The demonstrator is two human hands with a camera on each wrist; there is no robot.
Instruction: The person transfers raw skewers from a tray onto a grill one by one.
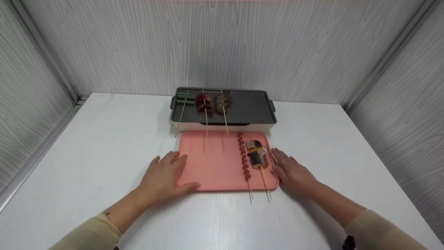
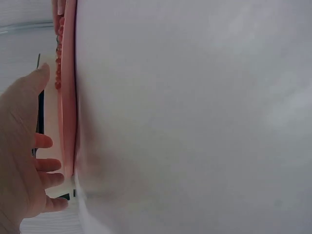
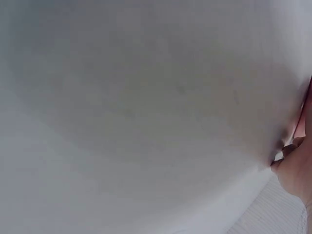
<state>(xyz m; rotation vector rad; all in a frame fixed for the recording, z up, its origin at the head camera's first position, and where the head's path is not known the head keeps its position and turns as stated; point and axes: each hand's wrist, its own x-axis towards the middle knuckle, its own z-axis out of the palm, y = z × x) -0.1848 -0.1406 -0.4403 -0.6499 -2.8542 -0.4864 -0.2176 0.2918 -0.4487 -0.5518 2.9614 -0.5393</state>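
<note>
A pink tray (image 1: 211, 170) lies on the white table. My left hand (image 1: 161, 178) is at its left side, fingers spread and thumb stretched over the front left corner; the left wrist view shows the same hand (image 2: 19, 146) with fingers apart. At the right edge rests my right hand (image 1: 295, 173), its fingers fairly straight along the rim; only part of this hand (image 3: 295, 170) enters the right wrist view. On the tray's right part lie a skewer of small red pieces (image 1: 244, 161) and a skewer of chunks with dark silvery skin (image 1: 257, 156).
Behind the tray stands a grill with a dark plate (image 1: 251, 106) and pale base. Across its left half lie skewers of green sticks (image 1: 185, 98), dark red pieces (image 1: 202, 100) and brownish-green pieces (image 1: 223, 100), sticks jutting over the front edge. Grey wood-grain panels (image 1: 222, 45) enclose the table.
</note>
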